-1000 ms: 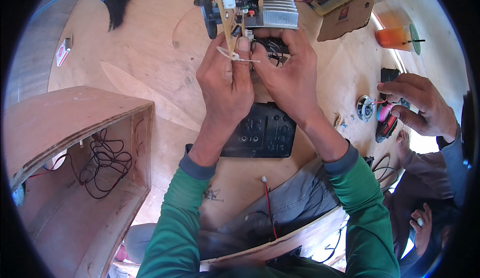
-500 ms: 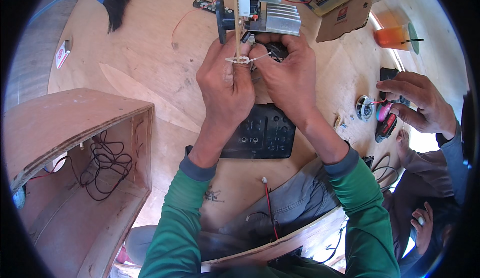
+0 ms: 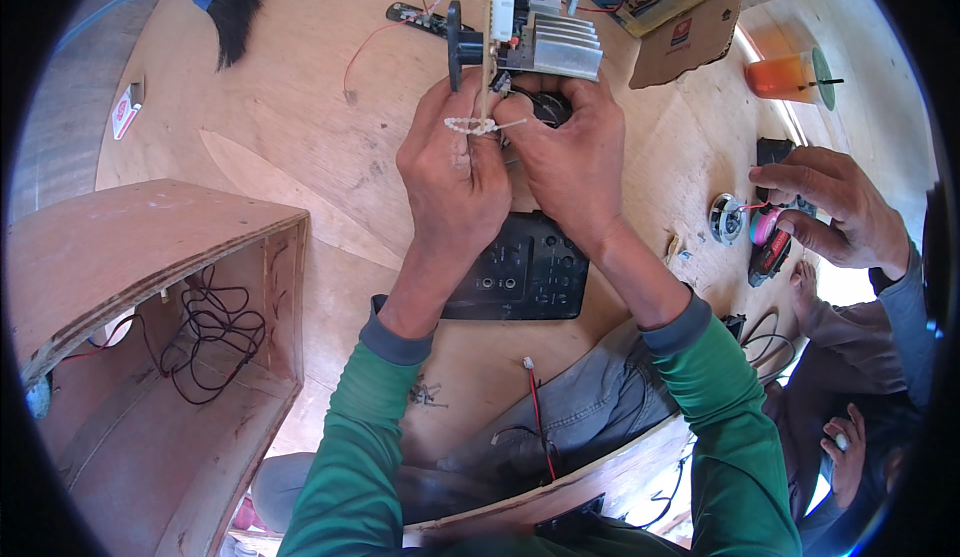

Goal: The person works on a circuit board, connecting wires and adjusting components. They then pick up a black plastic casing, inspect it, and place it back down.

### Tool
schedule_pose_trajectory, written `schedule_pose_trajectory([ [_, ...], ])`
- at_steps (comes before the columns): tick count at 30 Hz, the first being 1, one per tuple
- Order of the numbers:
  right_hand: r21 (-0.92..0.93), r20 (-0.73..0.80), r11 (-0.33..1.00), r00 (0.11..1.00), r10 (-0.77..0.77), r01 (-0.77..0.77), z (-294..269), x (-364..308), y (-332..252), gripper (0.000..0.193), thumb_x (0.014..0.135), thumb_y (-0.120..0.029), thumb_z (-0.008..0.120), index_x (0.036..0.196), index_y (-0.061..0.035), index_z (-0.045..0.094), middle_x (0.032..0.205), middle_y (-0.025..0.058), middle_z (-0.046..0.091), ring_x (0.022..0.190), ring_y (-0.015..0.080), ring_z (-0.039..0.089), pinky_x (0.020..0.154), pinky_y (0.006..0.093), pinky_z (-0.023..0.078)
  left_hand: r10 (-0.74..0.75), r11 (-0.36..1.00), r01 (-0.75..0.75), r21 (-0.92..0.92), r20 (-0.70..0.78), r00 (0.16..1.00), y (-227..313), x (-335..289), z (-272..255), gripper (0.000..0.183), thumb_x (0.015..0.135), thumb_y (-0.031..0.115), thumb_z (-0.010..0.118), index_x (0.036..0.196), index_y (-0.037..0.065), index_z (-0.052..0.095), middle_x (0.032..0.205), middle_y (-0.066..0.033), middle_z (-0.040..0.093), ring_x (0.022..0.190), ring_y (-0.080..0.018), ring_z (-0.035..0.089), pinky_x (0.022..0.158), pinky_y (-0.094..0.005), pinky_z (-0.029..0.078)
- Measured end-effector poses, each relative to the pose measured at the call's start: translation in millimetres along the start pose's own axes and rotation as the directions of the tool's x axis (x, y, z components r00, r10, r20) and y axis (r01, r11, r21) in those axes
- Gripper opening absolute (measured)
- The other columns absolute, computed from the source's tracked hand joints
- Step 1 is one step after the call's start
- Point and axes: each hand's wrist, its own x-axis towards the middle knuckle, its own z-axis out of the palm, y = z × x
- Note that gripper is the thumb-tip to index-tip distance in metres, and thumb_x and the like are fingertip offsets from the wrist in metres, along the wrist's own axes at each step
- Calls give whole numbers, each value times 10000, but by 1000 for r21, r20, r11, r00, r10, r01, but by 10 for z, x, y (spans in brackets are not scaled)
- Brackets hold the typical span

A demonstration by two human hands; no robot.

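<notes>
A circuit board (image 3: 488, 42) stands nearly edge-on above my hands, a silver finned heat sink (image 3: 567, 47) on its right side and a black knob-like part (image 3: 456, 47) on its left. My left hand (image 3: 452, 162) is closed on its lower end. Beneath the heat sink, my right hand (image 3: 580, 152) is closed at the same end, thumb bent inward; a dark part (image 3: 550, 107) shows between thumb and fingers. A white beaded tie (image 3: 468, 126) loops near my thumbs. Fingertips are partly hidden. Below my wrists lies a black panel with holes (image 3: 520, 277).
An open wooden box (image 3: 160, 217) with coiled cable (image 3: 215, 337) stands left. At right are another person's hand (image 3: 840, 207), a round speaker-like part (image 3: 727, 219) and a drink cup (image 3: 785, 78). A cardboard box (image 3: 685, 42), brush (image 3: 235, 7) and screws (image 3: 427, 394) lie around.
The board and heat sink have shifted slightly right and down in view. My right hand has drawn a little left, its thumb closer to the board. Both hands keep their hold.
</notes>
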Motion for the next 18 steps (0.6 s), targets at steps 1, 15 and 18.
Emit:
schedule_pose_trajectory([
  [1, -16, 3, 1000, 1000, -10, 10, -2, 5, -1, 253, 860, -140, 802, 1011, 63, 786, 1055, 199, 741, 1063, 349, 692, 901, 446, 592, -1, 1000, 1, 1, -2, 1000, 0, 0, 1, 430, 973, -71, 637, 1399, -89, 700, 1229, -286, 721, 1047, -402, 789, 834, -441, 625],
  [15, -85, 25, 980, 983, -181, 182, -63, 29, 27, 224, 848, -102, 758, 999, 56, 805, 1066, 218, 747, 1037, 378, 702, 937, 461, 581, -117, 992, 115, -59, -41, 992, 114, 50, 0, 364, 1161, 193, 648, 1307, -125, 746, 1019, -213, 806, 941, -221, 765, 823, -385, 593],
  [18, -42, 43, 991, 991, -127, 129, -82, 29, 30, 237, 855, -112, 765, 1015, 59, 803, 1064, 213, 746, 1052, 363, 711, 943, 446, 584, -122, 990, 119, -77, -29, 992, 117, 52, -5, 368, 1163, 196, 644, 1299, -130, 747, 1007, -209, 805, 931, -210, 762, 807, -377, 590],
])
